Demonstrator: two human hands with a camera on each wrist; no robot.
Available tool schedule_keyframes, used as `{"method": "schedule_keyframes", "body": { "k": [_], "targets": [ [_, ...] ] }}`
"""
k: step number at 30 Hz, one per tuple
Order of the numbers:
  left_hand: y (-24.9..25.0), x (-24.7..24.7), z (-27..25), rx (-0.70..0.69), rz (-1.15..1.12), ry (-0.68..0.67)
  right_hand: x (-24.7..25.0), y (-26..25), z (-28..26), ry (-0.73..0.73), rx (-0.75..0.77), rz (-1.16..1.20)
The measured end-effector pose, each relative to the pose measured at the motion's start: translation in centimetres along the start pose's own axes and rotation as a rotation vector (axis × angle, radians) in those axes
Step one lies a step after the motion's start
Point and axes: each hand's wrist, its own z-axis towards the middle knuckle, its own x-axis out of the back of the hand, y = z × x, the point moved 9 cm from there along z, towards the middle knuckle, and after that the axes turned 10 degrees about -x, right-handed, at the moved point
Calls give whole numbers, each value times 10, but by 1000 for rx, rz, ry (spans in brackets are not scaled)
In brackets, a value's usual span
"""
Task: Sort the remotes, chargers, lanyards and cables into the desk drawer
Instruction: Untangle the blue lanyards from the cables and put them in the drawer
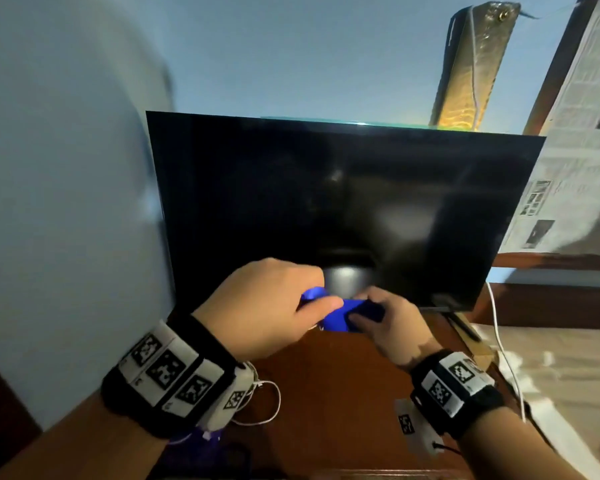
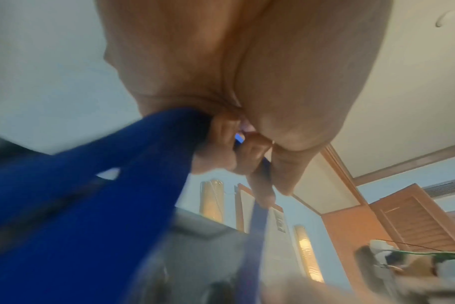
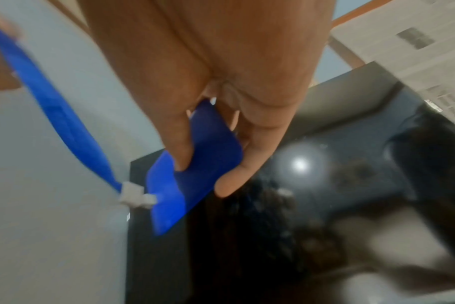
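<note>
A pale blue wall backs a dark wooden desk (image 1: 343, 382), on which a black television (image 1: 343, 209) stands with its screen off; newspaper sheets (image 1: 582, 140) hang to the right of it, and a white cable (image 1: 503, 344) trails down past the screen's right edge. Both hands meet just in front of the screen's lower middle, above the desk. The left hand (image 1: 267, 306) is curled with its grip closed round the blue strap (image 2: 96, 185) of a lanyard, the band bunched in the fingers (image 2: 221, 144). The right hand (image 1: 385, 323) pinches the lanyard's blue card holder (image 3: 195, 164) between thumb and fingers (its grip is closed on the flat holder, held tilted). In the right wrist view, a small white clip (image 3: 135, 195) joins the strap to the holder's corner, and the strap runs up and left toward the other hand. Both wrists wear black bands with printed marker squares. The lanyard is held in the air, clear of the desk.
</note>
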Motion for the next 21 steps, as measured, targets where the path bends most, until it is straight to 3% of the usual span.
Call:
{"method": "schedule_keyframes", "body": {
  "k": [3, 6, 8, 11, 15, 18, 21],
  "targets": [
    [-27, 15, 20, -11, 51, 52, -50, -24, -37, -328, 120, 20],
    [-79, -10, 20, 147, -20, 14, -59, -55, -59, -423, 180, 228],
    [-110, -44, 4, 273, -96, -62, -41, -67, -56, -299, 178, 445],
    [-120, -98, -34, 338, -237, -186, -2, -58, -40, 3, 153, 668],
    [-75, -130, -75, 328, -421, -238, 23, -22, -19, 301, 36, 599],
    [-35, -108, -72, 226, -558, -148, 9, 4, -12, 328, -13, 291],
    [-17, -60, -47, 77, -476, 40, -34, 7, -16, 127, 63, 51]
  ]
}}
